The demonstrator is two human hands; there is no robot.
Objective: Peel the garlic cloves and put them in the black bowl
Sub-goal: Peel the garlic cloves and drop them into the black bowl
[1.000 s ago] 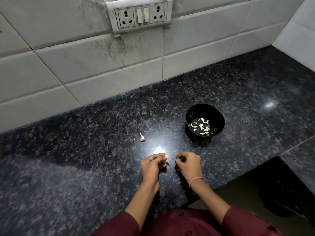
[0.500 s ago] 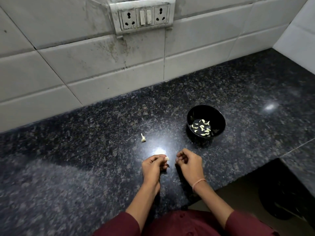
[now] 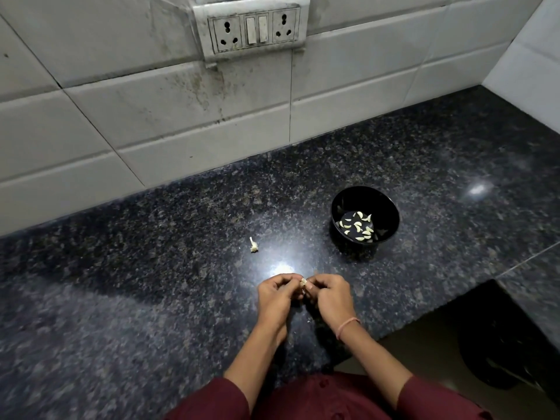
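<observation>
Dark granite counter: left hand and right hand pinching one garlic clove, mostly hidden behind curled fingers; black bowl holding peeled cloves.

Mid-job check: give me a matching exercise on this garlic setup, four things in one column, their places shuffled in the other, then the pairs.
Things:
1. black bowl
2. garlic scrap
3. clove being peeled
4. socket panel

Places:
A. on the wall tiles
B. pinched between left hand and right hand
C. lying alone on the counter, left of the bowl
D. standing on the counter, holding peeled cloves

Pairs: 1-D, 2-C, 3-B, 4-A.
</observation>
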